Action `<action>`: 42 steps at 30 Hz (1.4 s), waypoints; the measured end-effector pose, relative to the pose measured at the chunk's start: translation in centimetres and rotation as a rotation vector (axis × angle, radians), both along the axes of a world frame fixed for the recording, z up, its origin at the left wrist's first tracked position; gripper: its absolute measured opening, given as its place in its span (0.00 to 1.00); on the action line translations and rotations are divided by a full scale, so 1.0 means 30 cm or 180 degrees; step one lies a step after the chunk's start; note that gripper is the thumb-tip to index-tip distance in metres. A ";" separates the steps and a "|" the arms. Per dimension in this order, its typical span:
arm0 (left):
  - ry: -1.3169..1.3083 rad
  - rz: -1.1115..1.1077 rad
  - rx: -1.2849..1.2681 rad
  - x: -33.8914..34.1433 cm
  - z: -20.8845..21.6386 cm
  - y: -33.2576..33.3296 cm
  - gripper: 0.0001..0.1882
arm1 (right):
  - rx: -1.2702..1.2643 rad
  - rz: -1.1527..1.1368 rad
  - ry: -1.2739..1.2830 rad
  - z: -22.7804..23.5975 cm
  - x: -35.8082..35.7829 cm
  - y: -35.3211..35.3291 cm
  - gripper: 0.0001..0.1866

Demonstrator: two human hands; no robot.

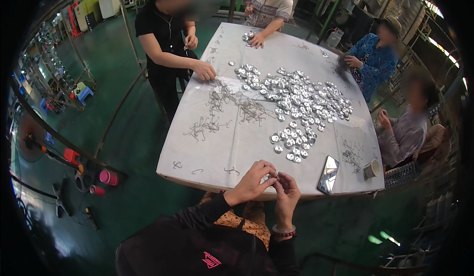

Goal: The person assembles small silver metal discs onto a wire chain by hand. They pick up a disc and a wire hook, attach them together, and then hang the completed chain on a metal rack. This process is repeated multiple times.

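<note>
My left hand [253,181] and my right hand [286,196] meet over the near edge of the white-covered table [207,165]. Both have thumb and fingers pinched together, and what sits between the fingertips is too small to make out. Just beyond them lies a loose group of shiny silver cup-shaped discs [295,140], part of a larger heap [301,96] in the middle of the table. Thin bent wire hooks [251,110] lie tangled left of the heap. A few single hooks [231,171] rest near my left hand.
A phone [328,175] and a cup [371,169] lie to my right, beside more wire hooks [351,156]. Co-workers stand or sit around the table; one at the left reaches a hand [203,71] toward the hooks. A fan [32,140] and pink buckets [108,177] stand at left.
</note>
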State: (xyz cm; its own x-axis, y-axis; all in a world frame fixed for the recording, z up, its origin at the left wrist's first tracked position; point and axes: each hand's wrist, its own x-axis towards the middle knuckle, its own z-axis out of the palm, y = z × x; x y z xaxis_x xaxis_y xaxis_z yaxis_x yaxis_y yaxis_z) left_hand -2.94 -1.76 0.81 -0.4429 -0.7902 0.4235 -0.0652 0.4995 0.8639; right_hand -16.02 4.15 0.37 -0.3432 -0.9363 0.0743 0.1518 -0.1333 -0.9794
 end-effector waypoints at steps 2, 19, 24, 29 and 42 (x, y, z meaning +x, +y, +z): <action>0.0075 -0.0107 0.0354 0.008 0.003 0.002 0.06 | 0.0033 0.0017 -0.0031 -0.002 0.007 0.003 0.12; 0.0427 -0.1018 0.1238 0.087 0.048 0.030 0.04 | 0.0105 -0.0289 -0.0082 0.074 0.104 0.122 0.11; 0.0175 -0.1529 0.0685 0.012 0.086 0.032 0.06 | 0.0297 -0.1090 0.0574 0.074 0.079 0.193 0.12; -0.0117 -0.2226 0.1057 -0.097 0.095 0.140 0.05 | -0.0249 -0.1820 0.0212 -0.042 0.064 0.299 0.11; -0.0431 -0.4084 0.1492 -0.307 0.084 0.383 0.04 | -0.0443 -0.3788 0.0252 0.004 0.118 0.640 0.07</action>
State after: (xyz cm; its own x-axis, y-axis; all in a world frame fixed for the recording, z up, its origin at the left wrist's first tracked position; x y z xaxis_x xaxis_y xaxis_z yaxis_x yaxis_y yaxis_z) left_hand -12.15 9.73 3.32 -0.9810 0.1457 0.1281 0.1203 -0.0616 0.9908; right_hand -12.47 23.34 0.47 -0.9776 -0.0174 0.2097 -0.1985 -0.2545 -0.9465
